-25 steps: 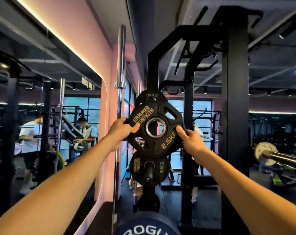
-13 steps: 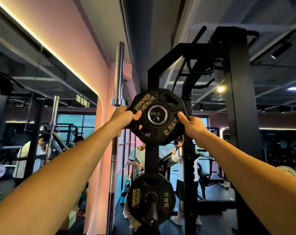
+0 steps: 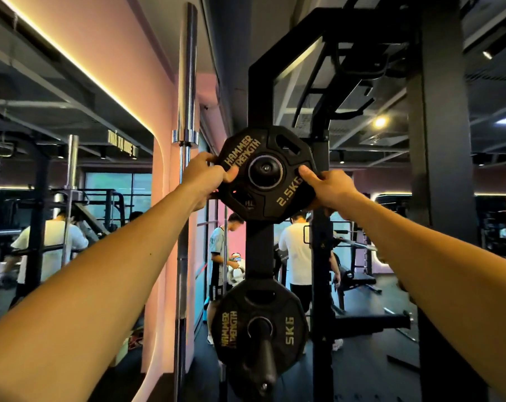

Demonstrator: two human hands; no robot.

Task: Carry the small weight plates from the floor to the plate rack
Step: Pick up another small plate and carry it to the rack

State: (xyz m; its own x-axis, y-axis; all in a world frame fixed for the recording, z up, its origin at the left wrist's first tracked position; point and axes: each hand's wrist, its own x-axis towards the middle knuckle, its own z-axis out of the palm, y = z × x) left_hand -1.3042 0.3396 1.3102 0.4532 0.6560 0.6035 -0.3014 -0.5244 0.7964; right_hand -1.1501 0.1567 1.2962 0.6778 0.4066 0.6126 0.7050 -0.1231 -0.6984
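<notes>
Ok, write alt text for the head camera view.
Two hands, left hand and right hand, grip a 2.5KG plate on the upper peg of a black plate rack. A 5KG plate hangs on the peg below.

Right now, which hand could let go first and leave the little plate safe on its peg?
Probably the left hand: it only pinches the upper edge of the 2.5KG plate, while the right hand wraps its lower right edge, supporting it from below. The peg already fills the hole.

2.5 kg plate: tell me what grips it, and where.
Both hands hold the 2.5 kg plate by opposite edges: the left hand on its left rim, the right hand on its right rim.
</notes>
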